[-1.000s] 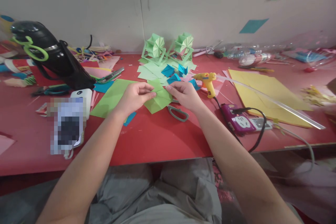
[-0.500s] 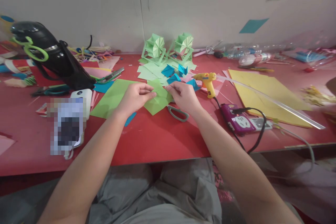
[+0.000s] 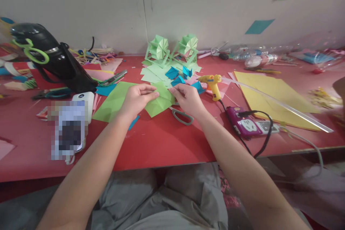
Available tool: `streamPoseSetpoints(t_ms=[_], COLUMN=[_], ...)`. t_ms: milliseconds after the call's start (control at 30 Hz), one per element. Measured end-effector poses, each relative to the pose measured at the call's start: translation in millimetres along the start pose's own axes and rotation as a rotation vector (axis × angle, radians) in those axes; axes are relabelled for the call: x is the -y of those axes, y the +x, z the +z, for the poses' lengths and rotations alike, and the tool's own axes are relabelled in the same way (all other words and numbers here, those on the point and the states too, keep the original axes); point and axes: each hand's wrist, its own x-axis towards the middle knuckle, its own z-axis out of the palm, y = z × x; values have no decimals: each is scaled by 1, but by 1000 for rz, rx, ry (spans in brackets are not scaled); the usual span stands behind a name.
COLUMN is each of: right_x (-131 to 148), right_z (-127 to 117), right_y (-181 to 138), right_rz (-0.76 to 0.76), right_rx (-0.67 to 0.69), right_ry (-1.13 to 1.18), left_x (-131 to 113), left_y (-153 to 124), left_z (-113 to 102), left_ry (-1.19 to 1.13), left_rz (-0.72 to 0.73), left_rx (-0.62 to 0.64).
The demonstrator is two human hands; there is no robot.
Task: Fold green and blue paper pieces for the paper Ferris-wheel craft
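Between my hands is a small square of green paper [image 3: 160, 101] with crease lines, held just over the red table. My left hand [image 3: 138, 100] pinches its left side between thumb and fingers. On the opposite side, my right hand [image 3: 187, 97] pinches the right corner. A larger green sheet [image 3: 109, 105] lies partly under my left hand. Beneath my right hand shows the grey handle of a pair of scissors [image 3: 182, 117]; its blades are mostly hidden. Several folded blue paper pieces [image 3: 177, 81] rest just beyond my fingers.
Two pale green paper wheels [image 3: 159, 47] stand by the wall. A yellow glue gun [image 3: 213, 85] and purple power strip [image 3: 244, 124] with cables lie right, near yellow sheets [image 3: 277, 97]. Left are a black bottle [image 3: 59, 61], a phone [image 3: 70, 129] and a box cutter [image 3: 116, 77].
The small green square has tilted and shifted slightly left between my fingers. Both hands keep their pinch and have barely moved.
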Motion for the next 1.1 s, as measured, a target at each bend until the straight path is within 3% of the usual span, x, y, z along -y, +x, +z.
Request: streamPoseSetpoints(t_ms=[200, 333, 433, 767, 900, 1100], right_x=[4, 9, 10, 4, 4, 6], right_z=[0, -2, -5, -1, -1, -2], right_y=[-1, -2, -2, -2, -3, -4], right_rz=[53, 177, 189, 10, -29, -52], right_rx=[1, 156, 227, 30, -9, 82], right_ry=[134, 399, 441, 177, 54, 4], left_x=[2, 5, 5, 1, 6, 2], left_y=[1, 2, 2, 4, 5, 1], left_z=[-2, -5, -7, -4, -4, -4], left_ry=[5, -21, -26, -56, -23, 32], left_rz=[3, 56, 60, 35, 13, 42], left_rx=[-9, -33, -51, -96, -22, 146])
